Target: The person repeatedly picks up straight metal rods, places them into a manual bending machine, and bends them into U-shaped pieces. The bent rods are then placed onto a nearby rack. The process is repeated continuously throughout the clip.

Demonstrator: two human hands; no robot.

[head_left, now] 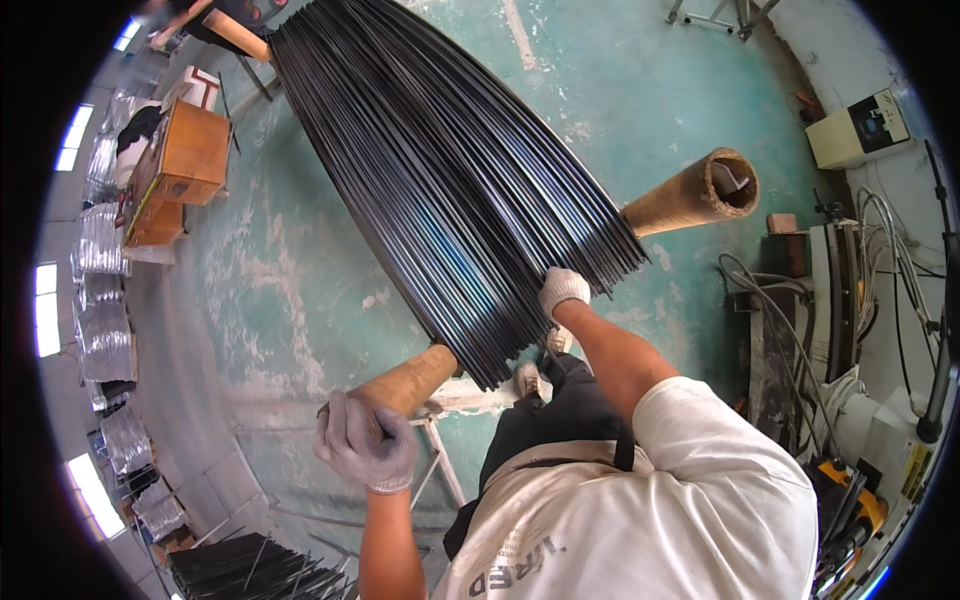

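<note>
A broad layer of long, thin black rods [430, 190] stretches away from me, its near ends uneven. Brown tubes, which look like cardboard, stick out from its sides: a near-left tube [408, 382] and a right tube [690, 190] with a hollow end. My left hand [367, 442], in a pale grey glove, is curled over the outer end of the near-left tube. In a white knitted glove, my right hand [564, 288] is closed at the near ends of the rods, towards the right of the layer; its fingertips are partly hidden.
A white trestle leg [440, 462] stands below the near-left tube. More black rods [255, 568] lie at the lower left. Wooden boxes [195, 152] stand at the left, silvery wrapped bundles [104, 335] beyond. Along the right wall are a machine [835, 300], cables and a beige box [858, 130].
</note>
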